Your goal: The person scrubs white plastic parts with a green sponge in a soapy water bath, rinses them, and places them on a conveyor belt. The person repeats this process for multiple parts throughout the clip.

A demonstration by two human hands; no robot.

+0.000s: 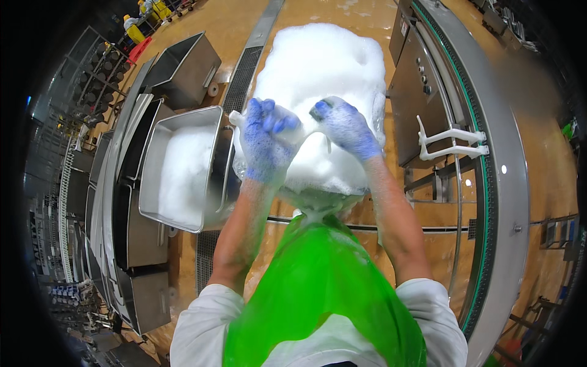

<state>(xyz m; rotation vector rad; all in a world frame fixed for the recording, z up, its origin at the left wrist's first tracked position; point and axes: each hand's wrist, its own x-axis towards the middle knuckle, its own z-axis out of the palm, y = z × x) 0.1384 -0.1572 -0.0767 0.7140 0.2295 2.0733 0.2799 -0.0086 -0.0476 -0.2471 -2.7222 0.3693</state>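
Both my hands wear blue gloves flecked with suds, above a tub (324, 199) heaped with white foam (324, 61). My left hand (267, 142) is held up on the tub's left side with its fingers curled inward. Whatever it grips is covered by foam and cannot be made out. My right hand (347, 127) is closed in a fist at the middle of the foam, a small dark patch showing by its fingers. A whitish, foamy shape spans the gap between the hands; its kind is unclear. Most of the tub lies under the suds.
Left of the tub stands a steel bin (211, 165) with foam inside, beside further steel bins (183, 70). On the right run a steel cabinet (419, 92) and a curved conveyor (504, 177) with a white bracket (452, 139). A floor drain grate (244, 76) lies beyond the bins.
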